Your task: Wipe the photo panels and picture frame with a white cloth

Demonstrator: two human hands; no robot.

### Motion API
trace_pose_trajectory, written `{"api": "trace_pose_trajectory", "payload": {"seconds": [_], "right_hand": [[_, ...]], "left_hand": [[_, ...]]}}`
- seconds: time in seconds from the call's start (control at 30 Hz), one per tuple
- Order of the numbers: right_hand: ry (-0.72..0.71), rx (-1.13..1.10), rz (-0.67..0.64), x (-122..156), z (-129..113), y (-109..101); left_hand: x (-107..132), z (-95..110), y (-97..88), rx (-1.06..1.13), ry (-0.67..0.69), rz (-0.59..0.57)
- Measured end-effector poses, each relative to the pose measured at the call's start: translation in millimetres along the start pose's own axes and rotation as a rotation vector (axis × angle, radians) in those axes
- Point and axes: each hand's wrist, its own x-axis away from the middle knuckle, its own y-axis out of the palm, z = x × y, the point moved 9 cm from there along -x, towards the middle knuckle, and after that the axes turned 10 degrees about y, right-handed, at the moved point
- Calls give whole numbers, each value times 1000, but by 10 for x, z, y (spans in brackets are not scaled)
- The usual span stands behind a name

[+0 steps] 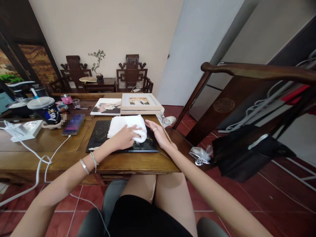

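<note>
A folded white cloth (123,123) lies on a flat, glossy black panel (97,133) at the right end of the wooden table. My left hand (125,136) presses down on the cloth, its fingers bent over the folded right part. At the panel's right edge, my right hand (159,134) stands sideways with its fingers stretched out and close together. Whether its palm touches the panel edge is hard to tell.
Behind the panel are a white-framed picture (140,102) on a stack and a photo print (106,107). To the left sit a phone (73,125) on a cable, a lidded cup (44,107) and a white power strip (27,130). A wooden chair (222,102) stands at right.
</note>
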Motion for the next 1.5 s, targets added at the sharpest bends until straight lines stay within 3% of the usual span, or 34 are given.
{"api": "trace_pose_trajectory", "payload": {"seconds": [0.1, 0.27, 0.47, 0.6, 0.7, 0.93, 1.0, 1.1, 1.3, 1.4, 1.5], "right_hand": [[6, -38, 27, 23, -35, -28], [-2, 6, 9, 23, -34, -5], [-68, 45, -67, 40, -82, 66], [-91, 220, -75, 91, -146, 113], [-160, 342, -82, 114, -181, 168], [-213, 438, -70, 110, -163, 217], [-214, 445, -65, 111, -165, 210], [-222, 458, -65, 119, -178, 205], [-214, 483, -54, 134, -210, 195], [-186, 494, -52, 130, -208, 192], [-188, 497, -50, 132, -218, 193]], "left_hand": [[-41, 141, 4, 28, 55, -15], [52, 600, -9, 38, 158, -34], [310, 1067, 11, -66, 222, -91], [521, 1188, -56, -50, 235, -85], [574, 957, -182, -18, 137, 0], [248, -295, -289, 91, -127, 83], [63, -533, -333, 113, -151, 109], [-265, -629, -382, 155, -114, 120], [-836, -474, -388, 201, -60, 69], [-970, -413, -366, 181, -40, 45], [-955, -485, -343, 128, -79, 41]]}}
